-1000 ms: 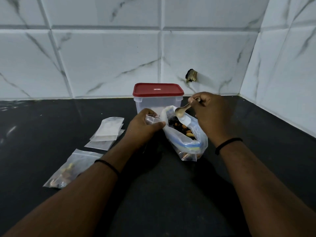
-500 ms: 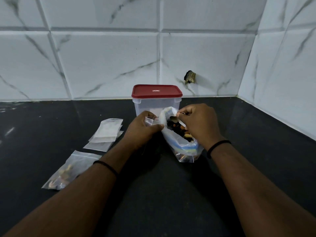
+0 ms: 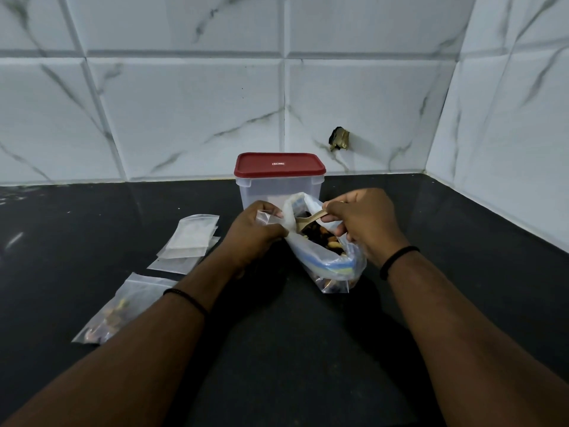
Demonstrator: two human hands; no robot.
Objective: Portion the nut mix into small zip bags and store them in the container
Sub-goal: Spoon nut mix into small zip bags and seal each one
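Observation:
A large clear bag of nut mix [image 3: 326, 263] stands open on the black counter [image 3: 308, 349], nuts [image 3: 323, 240] showing inside. My right hand [image 3: 363, 223] grips a small spoon [image 3: 309, 221] whose bowl sits in the bag's mouth. My left hand [image 3: 252, 232] pinches a small empty zip bag [image 3: 265, 217] just left of the big bag. Behind them stands a clear container [image 3: 278, 189] with its red lid [image 3: 278, 164] on. A filled small zip bag [image 3: 120, 309] lies at the left.
A stack of empty small zip bags [image 3: 189, 240] lies left of my left hand. White marble-pattern tiled walls [image 3: 184, 103] close the back and right side, meeting in a corner. A dark hole [image 3: 338, 138] marks the back wall.
My right hand dipped the spoon from above the big bag down into it, then drew back slightly so the spoon shows again in the bag's mouth. My left hand kept holding the small bag.

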